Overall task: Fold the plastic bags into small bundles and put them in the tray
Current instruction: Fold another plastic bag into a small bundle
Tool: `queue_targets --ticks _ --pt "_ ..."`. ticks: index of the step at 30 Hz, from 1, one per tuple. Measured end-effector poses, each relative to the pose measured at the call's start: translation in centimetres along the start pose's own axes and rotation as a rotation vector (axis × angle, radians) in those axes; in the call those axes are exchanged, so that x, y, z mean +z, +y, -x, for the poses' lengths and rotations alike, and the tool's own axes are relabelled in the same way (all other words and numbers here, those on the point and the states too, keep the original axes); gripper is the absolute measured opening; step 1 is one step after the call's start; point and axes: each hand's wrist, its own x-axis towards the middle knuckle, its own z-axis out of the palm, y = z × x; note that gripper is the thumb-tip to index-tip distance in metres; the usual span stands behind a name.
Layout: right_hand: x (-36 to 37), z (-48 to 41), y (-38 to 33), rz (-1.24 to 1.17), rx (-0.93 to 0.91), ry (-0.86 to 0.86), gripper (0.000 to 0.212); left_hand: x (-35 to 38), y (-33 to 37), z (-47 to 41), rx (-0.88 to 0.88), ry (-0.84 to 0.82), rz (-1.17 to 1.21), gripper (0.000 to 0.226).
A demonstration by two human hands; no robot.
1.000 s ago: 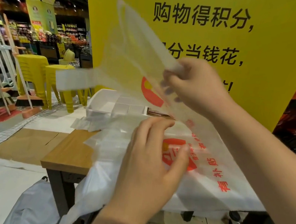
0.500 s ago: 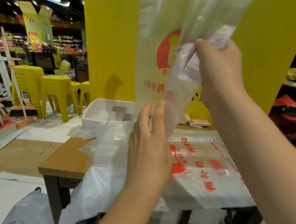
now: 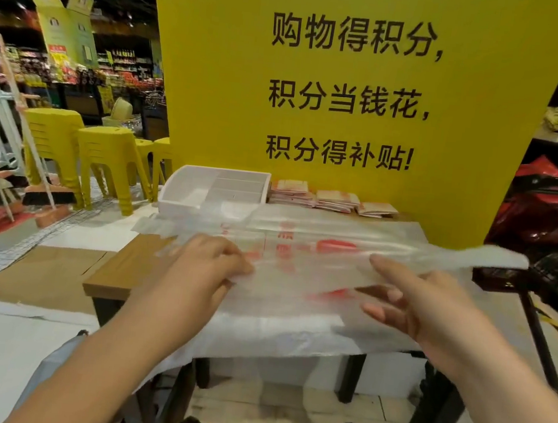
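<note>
Head view, centre frame: plastic bag [image 3: 318,250] drawn out long, left to right, just above the desk [image 3: 120,263]. Left hand [image 3: 210,262] curls over its near edge; right hand [image 3: 423,302] pinches it, thumb on top, fingers under the film. Probably held taut to flatten the strip for folding. Tray [image 3: 183,187] sits upper centre-left, beyond the bag, folded bundles [image 3: 327,199] just right of it. Spare bags [image 3: 292,333] overhang the desk's near edge; reach to the tray looks open.

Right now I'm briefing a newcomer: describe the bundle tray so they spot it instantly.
Find the tall yellow sign with black characters. At its foot, far left on the wooden table, sits the white plastic divided tray. Unlike the flat red-and-white folded bundles to its right, it is an open compartmented box.
</note>
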Motion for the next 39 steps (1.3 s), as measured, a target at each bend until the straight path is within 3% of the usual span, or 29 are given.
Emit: queue_targets --ticks 2,5,8,11,14,16,19,22,24,31,36,39 --pt "-1.2 0.6 1.0 0.014 0.068 -0.010 0.050 0.2 -0.3 0.7 -0.022 -0.110 0.050 0.038" --pt "-2.7 1.5 1.1 0.175 0.107 -0.053 0.028 0.1 -0.8 1.0 0.006 -0.300 0.043 0.040" --pt "-3.5 2.0 0.3 0.235 0.091 -0.022 0.029 -0.1 -0.6 0.8 0.023 -0.446 0.038 0.052" --pt "-4.8 1.4 0.6 0.294 -0.025 0.185 0.050 0.3 -1.1 0.5 0.007 -0.371 0.042 0.085" --pt "-6.2 0.0 1.7 0.443 -0.258 0.484 0.108 1.2 -1.6 0.5 -0.020 -0.250 0.075 0.075" --pt "-7.5 -0.6 2.4 0.622 -0.433 0.560 0.126 1.6 -1.8 0.6 -0.038 -0.200 0.099 0.067" --pt "-9.2 -1.6 3.4 1.149 -0.718 0.426 0.109 2.0 -2.1 0.7 -0.044 -0.167 0.131 0.057" --pt "-9.3 -2.5 4.2 1.534 -0.836 -0.020 0.085 1.9 -2.4 0.6 -0.041 -0.150 0.180 0.052" --pt "-9.3 -3.0 4.6 1.559 -0.808 -0.190 0.079 1.8 -2.5 0.7 -0.036 -0.115 0.207 0.052" --pt "-6.7 -3.2 3.3 1.502 -0.798 -0.389 0.067 1.8 -1.2 0.7 0.048 -0.084 0.257 0.038" --pt "-6.5 -4.6 3.1 1.499 -0.846 -0.372 0.046 1.3 -2.2 0.6 -0.001 -0.133 0.300 0.037" --pt "-7.1 -5.4 3.1 1.504 -0.855 -0.396 0.040 0.8 -3.3 0.5 -0.039 -0.171 0.310 0.024"
